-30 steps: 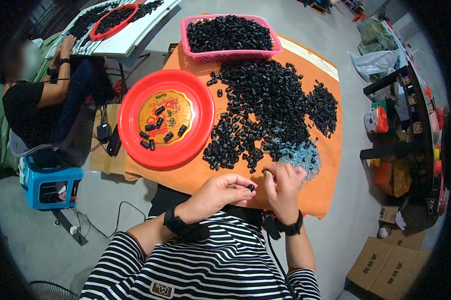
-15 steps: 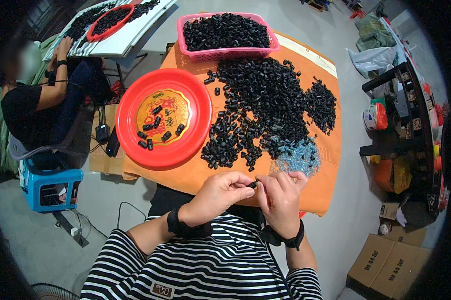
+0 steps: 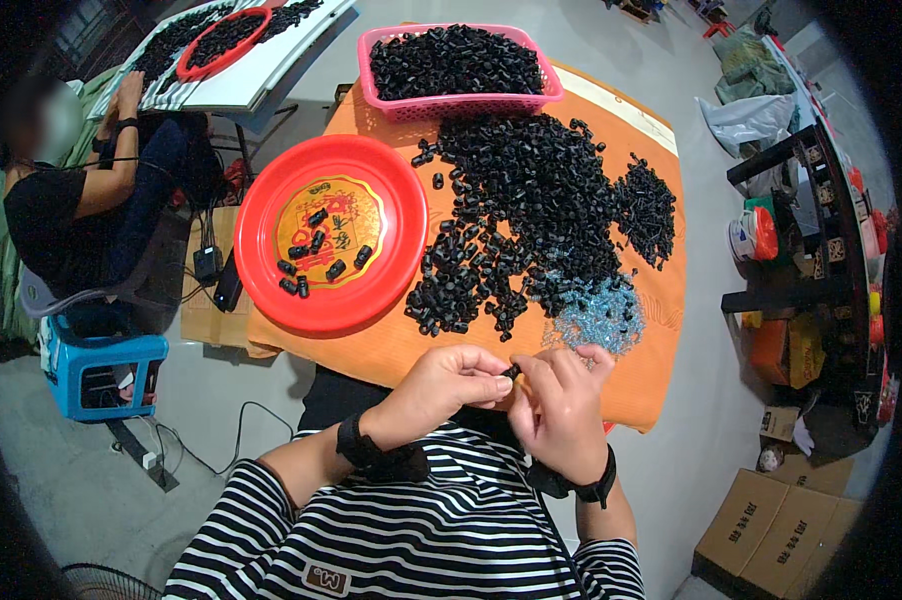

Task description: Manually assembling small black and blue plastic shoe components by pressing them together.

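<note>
Between the fingertips of my left hand point(image 3: 449, 382) and my right hand point(image 3: 561, 405) is a small black plastic part point(image 3: 512, 371), mostly hidden by the fingers. Both hands are closed in a pinch, over the near edge of the orange-covered table point(image 3: 356, 362). Beyond them lies a heap of black plastic parts point(image 3: 531, 190), with a looser cluster point(image 3: 451, 300) on its near left. Small clear bluish pieces point(image 3: 601, 318) are spread just past my right hand. On the left, a red plate point(image 3: 261, 300) carries several black cylindrical parts point(image 3: 336, 270).
A pink basket point(image 3: 471, 106) full of black parts stands at the table's far side. Thin black pieces point(image 3: 647, 215) are piled at the right. At left a person point(image 3: 81, 190) sits by a white table point(image 3: 301, 45). Cardboard boxes point(image 3: 771, 530) and a black rack point(image 3: 791, 300) stand right.
The fingers of my right hand have shifted slightly around the small black part. My left hand keeps its pinch, and the things on the table stay where they were.
</note>
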`<action>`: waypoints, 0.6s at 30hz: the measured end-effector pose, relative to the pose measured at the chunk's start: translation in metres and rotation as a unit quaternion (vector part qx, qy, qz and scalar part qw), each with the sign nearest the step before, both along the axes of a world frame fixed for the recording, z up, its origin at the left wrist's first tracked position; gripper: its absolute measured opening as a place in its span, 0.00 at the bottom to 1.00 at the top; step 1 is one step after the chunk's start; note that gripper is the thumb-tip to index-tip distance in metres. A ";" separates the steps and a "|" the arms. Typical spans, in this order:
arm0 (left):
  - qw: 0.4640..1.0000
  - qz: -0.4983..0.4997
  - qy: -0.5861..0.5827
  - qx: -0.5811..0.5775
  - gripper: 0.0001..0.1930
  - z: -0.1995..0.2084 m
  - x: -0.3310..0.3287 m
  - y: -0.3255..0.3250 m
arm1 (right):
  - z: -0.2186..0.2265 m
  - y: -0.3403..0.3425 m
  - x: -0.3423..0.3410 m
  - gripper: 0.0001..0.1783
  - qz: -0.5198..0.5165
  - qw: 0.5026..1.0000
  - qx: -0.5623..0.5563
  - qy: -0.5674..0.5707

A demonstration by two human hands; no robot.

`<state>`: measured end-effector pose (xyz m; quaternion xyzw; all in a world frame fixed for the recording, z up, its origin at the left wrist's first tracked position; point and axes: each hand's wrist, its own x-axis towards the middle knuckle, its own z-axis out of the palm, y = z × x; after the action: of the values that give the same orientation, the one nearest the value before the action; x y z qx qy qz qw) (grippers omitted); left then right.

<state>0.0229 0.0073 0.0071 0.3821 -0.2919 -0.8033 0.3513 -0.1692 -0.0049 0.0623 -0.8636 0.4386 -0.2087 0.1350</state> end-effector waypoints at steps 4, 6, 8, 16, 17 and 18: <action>1.000 0.007 0.018 0.007 0.10 0.002 -0.003 0.000 | 0.003 0.004 0.004 0.21 -0.006 0.999 -0.030 0.043; 0.999 0.007 0.032 0.001 0.10 0.002 -0.003 -0.001 | 0.001 0.008 0.004 0.21 -0.008 0.997 -0.040 0.067; 1.000 -0.005 0.021 -0.006 0.10 -0.001 -0.003 -0.002 | 0.001 0.010 0.005 0.20 -0.008 0.995 -0.049 0.090; 0.999 -0.017 0.044 0.025 0.11 0.003 0.000 -0.007 | -0.013 0.017 0.001 0.23 -0.022 0.996 -0.068 0.043; 0.999 -0.022 0.034 0.018 0.11 0.003 0.000 -0.007 | -0.013 0.017 0.000 0.23 -0.022 0.996 -0.068 0.043; 0.999 -0.022 0.034 0.018 0.11 0.003 0.001 -0.007 | -0.013 0.016 0.000 0.23 -0.018 0.997 -0.067 0.042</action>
<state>0.0235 0.0006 0.0099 0.3546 -0.2737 -0.8286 0.3359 -0.1691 0.0108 0.0495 -0.8706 0.4447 -0.2034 0.0544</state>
